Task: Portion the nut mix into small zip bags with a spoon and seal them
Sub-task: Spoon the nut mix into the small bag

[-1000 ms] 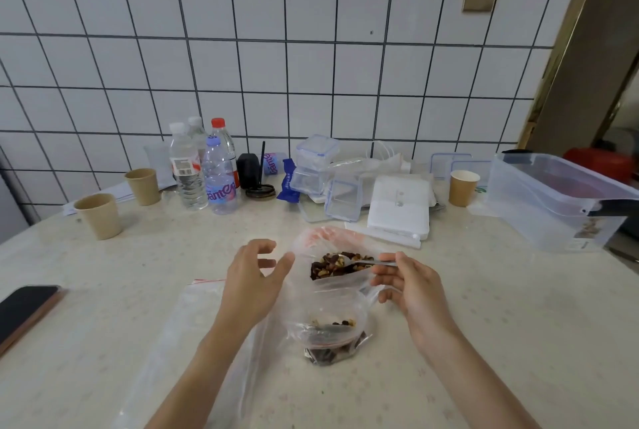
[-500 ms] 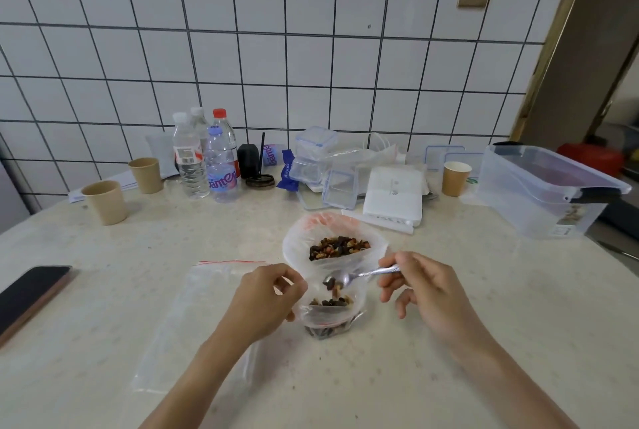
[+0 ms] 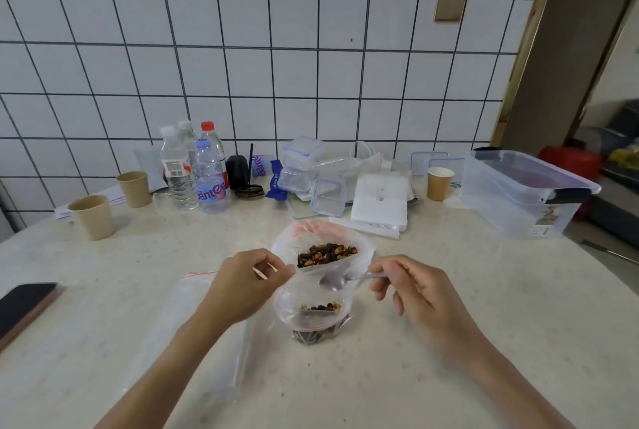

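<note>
Your right hand (image 3: 420, 293) swung the spoon (image 3: 333, 280) from the big nut bag (image 3: 363, 255) to over the small zip bag (image 3: 313, 316); bowl went from loaded w/ nuts to empty. Your left hand (image 3: 242, 285) closed its grip on the small bag's rim.

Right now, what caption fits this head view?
Right hand holds an empty spoon over a small zip bag the left hand pinches open.

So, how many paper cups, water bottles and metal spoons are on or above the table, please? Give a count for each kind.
Paper cups: 3, at and
Water bottles: 4, at and
Spoons: 1, held by the right hand
Total: 8
</note>
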Motion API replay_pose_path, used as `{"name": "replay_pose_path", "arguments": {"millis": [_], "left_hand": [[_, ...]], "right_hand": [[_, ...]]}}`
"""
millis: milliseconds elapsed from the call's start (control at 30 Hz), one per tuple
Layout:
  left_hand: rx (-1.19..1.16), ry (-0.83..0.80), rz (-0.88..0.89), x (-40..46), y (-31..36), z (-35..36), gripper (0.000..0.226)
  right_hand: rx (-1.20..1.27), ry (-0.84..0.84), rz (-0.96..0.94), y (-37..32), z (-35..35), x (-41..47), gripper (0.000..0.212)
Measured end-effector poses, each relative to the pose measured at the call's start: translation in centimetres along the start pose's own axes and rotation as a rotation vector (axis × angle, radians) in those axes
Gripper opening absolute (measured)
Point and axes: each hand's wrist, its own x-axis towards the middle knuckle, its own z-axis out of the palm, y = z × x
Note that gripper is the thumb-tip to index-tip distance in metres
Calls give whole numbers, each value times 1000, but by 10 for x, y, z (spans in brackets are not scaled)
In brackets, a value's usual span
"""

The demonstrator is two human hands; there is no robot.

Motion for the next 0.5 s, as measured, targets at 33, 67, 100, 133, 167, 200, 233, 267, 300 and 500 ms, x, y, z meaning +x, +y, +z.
{"name": "replay_pose_path", "arguments": {"millis": [33,67,100,133,167,200,233,267,300,500], "left_hand": [[-10,41,-3,6,1,-2,23],[-21,85,-6,13,1,-4,23],[-30,130,-9,21,2,-5,25],[-40,172,-15,29,2,-4,29],[-51,203,-24,37,1,-3,34],[-66,214,-40,46,1,-1,41],[-87,204,-62,55,2,2,48],[-110,175,-88,63,2,5,55],[-127,133,-115,72,3,9,60],[-101,-60,-134,104,4,30,49]], "right_hand": [[50,32,29,0,2,5,30],[90,64,51,1,3,11,31],[127,98,74,2,5,18,31],[160,133,101,4,7,26,30],[184,162,131,6,9,35,30],[197,185,161,9,11,44,30],[198,204,190,12,14,52,30],[187,219,214,16,17,60,31],[165,228,231,21,19,67,31],[-50,224,227,46,40,92,32]]}}
